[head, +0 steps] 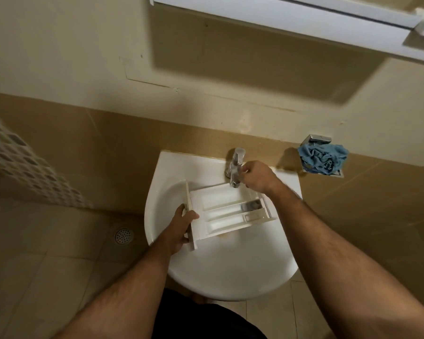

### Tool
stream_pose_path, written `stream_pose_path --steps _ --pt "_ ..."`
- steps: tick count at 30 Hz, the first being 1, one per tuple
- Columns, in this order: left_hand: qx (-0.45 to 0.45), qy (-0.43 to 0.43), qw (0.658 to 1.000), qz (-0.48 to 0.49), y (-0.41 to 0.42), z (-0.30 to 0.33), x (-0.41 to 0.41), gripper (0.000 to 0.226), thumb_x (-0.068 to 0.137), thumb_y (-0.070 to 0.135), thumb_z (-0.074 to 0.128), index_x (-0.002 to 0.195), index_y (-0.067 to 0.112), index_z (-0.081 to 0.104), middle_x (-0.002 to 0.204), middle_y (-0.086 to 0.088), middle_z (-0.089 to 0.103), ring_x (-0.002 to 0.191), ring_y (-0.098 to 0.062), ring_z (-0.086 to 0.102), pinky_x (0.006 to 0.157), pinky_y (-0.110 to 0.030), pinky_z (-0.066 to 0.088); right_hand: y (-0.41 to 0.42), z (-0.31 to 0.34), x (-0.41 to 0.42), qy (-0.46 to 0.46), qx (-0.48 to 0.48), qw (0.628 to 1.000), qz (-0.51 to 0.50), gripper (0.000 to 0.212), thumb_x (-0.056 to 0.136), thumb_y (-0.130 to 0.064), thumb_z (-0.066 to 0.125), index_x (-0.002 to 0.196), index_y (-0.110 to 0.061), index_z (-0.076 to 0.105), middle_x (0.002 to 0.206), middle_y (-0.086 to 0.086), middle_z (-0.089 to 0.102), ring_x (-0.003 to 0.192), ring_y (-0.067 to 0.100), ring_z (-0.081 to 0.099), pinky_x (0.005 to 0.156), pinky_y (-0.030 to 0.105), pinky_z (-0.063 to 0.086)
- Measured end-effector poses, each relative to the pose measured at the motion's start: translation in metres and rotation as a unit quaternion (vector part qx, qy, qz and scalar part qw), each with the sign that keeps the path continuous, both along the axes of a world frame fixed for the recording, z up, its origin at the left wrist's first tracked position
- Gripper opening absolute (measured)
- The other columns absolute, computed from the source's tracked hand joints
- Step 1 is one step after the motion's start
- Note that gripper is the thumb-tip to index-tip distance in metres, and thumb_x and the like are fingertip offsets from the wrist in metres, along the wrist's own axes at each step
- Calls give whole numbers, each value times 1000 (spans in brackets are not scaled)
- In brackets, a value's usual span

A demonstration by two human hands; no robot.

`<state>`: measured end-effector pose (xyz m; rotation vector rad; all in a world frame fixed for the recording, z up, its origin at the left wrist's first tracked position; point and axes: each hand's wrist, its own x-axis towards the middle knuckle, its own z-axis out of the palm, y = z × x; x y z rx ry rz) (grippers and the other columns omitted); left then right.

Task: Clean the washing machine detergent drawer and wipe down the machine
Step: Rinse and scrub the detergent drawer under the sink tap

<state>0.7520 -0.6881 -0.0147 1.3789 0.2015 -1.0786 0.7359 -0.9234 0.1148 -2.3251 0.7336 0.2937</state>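
We've got the detergent drawer (228,214) in the sink (230,272), long axis running left-right, front panel at the left end. Left hand (181,231) grips that panel end, thumb curled over the top edge, fingers wrapped under. Right hand (257,177) is up at the tap (235,167), fingers curled toward the lever (whether they actually close on it we can't tell, the hand hides them). The spout sits just above the drawer's far edge, toward its right half, so our read: water goes on next and lands in the large compartment. No stream visible yet. Blue cloth (322,159) sits in the wall holder, right of the tap, nearer our right hand.
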Motion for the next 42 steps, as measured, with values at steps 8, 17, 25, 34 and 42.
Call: stream_pose_path --steps 8,17,25,34,42 --pt "-6 -11 999 -39 14 8 -8 79 71 31 62 146 29 36 117 -12 57 77 -23 55 61 -32 51 -4 -29 -50 -8 -170 985 -11 33 87 -17 61 120 -21 66 117 7 64 109 27 58 88 33 46" --pt "-19 -84 996 -27 29 37 17 75 85 22 60 151 36 27 135 -6 53 115 -32 55 93 -45 49 19 7 -38 -50 -348 924 150 42 86 -26 66 128 -27 61 122 2 61 115 27 49 92 40 37" --pt "-57 -225 967 -104 29 102 50 82 81 14 61 153 28 24 130 -8 57 112 -24 61 89 -34 55 38 28 -13 20 -251 957 146 40 97 -24 52 137 -19 52 128 12 61 111 31 57 93 40 47" --pt "-28 -323 937 -129 40 131 58 90 74 43 77 150 27 32 139 2 53 122 -17 56 103 -38 47 56 15 -32 -140 -156 978 20 31 91 -4 49 113 -11 70 102 13 70 94 32 62 70 26 35" --pt "76 -218 971 68 60 109 24 19 102 17 38 112 17 55 93 -1 58 80 -19 58 65 -30 43 58 17 -49 -245 -97 959 -104 36 94 -4 45 120 -14 67 99 6 69 82 19 59 60 11 41"
